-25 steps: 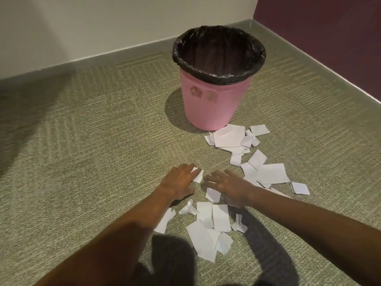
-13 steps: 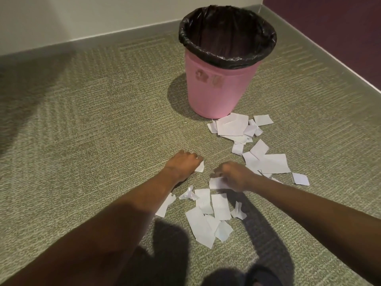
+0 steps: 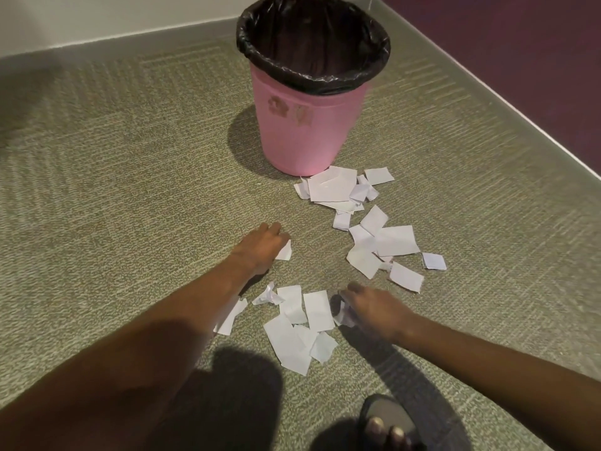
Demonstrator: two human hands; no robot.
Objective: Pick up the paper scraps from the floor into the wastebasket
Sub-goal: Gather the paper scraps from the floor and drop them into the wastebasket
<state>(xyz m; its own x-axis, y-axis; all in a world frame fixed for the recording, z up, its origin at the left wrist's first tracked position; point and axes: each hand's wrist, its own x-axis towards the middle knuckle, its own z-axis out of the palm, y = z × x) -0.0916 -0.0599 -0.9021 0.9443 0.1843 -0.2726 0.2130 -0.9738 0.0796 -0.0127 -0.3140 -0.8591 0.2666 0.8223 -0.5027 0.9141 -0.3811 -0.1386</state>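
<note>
Scraps (image 3: pixel 300 323) lie on the carpet (image 3: pixel 130 196) in two patches: one between my forearms, one trailing from the basket (image 3: pixel 302 125) foot toward the right wall. Since a second ago my left hand (image 3: pixel 263 245) has closed on one scrap (image 3: pixel 284 252), white edge showing at my fingers. My right hand (image 3: pixel 374 309) has dropped back to the near patch, curled over a crumpled bit (image 3: pixel 343 317); grip not confirmed. So picking has begun, nothing binned yet. Far trail runs long-axis from the basket diagonally toward me and right. Near patch's longer pieces point roughly toward the basket. Basket stands upright near the room corner, liner open.
</note>
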